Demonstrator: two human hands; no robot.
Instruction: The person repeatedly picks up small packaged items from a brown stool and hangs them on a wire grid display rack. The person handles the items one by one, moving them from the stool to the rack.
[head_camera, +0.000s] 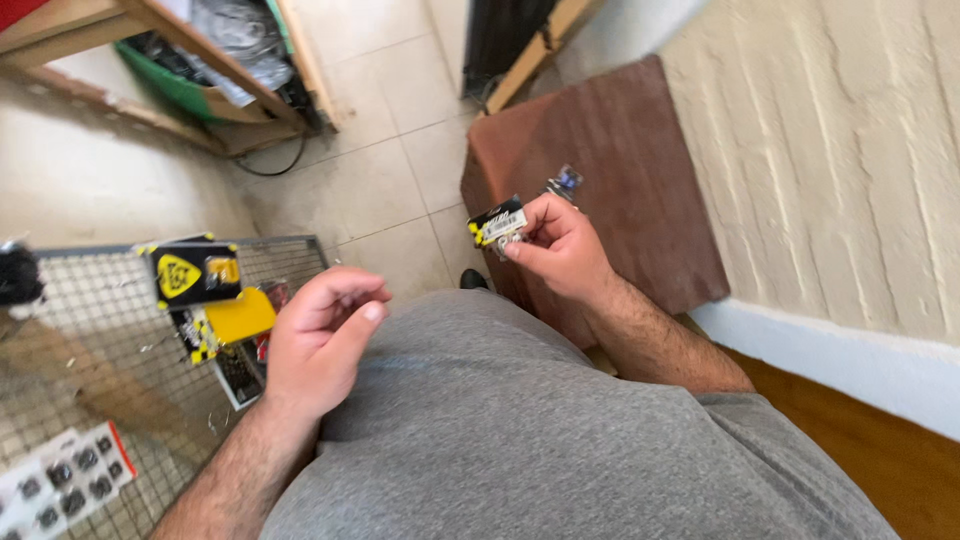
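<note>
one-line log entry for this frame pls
right hand: holds small yellow-black pack | left hand: empty, curled | wire mesh table: yellow-black packages | brown mat beyond

My right hand (560, 245) covers most of the small black-and-yellow packet (497, 222), so only its upper end shows; the little metal piece (510, 243) under it is too small to tell what it is. A blurred bluish bit (566, 181) above my fingers, can't tell what. My left hand (318, 340) is curled, palm side hidden, can't tell if anything is inside. It also blocks part of the yellow pack (238, 315) and the dark card (240, 375) below it. The sheet of small dark parts (60, 480) is cut off by the bottom left edge. The black thing (18, 272) runs off the left edge. The shelf (200, 70) is cut off at the top, contents unclear.
</note>
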